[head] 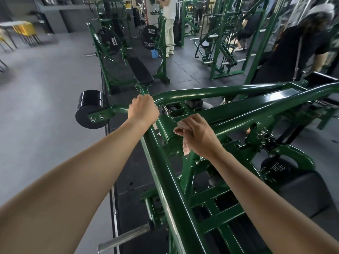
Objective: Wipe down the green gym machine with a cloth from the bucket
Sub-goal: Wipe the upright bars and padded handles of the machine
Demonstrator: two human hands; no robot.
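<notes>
**Machine.** The green gym machine (238,110) fills the centre and lower right of the view, directly under both our arms. Its frame is made of round tubes and square beams in dark green gloss paint, which shows bright streaks of reflected light. A curved top tube runs from the black roller pad (90,110) at the left end towards the upper right. A black seat pad (300,191) sits low on the right side.

**Hands.** Our left hand (143,110) is wrapped round the bend of the top tube, fingers curled over it. Our right hand (198,136) clutches the cloth (185,146), a pale pink crumpled piece that hangs below the fingers, just above a lower green member. We cannot tell whether the cloth touches the paint.

**Clearances.** Open grey floor (45,107) lies to the left of the frame. Two parts project into that side: the roller pad and a bare steel peg (124,237) near the bottom. To the right, bolts, pivots and crossing beams sit close together. A person in black (293,52) leans over the far right end. A second green machine with weight plates (149,37) stands beyond.
</notes>
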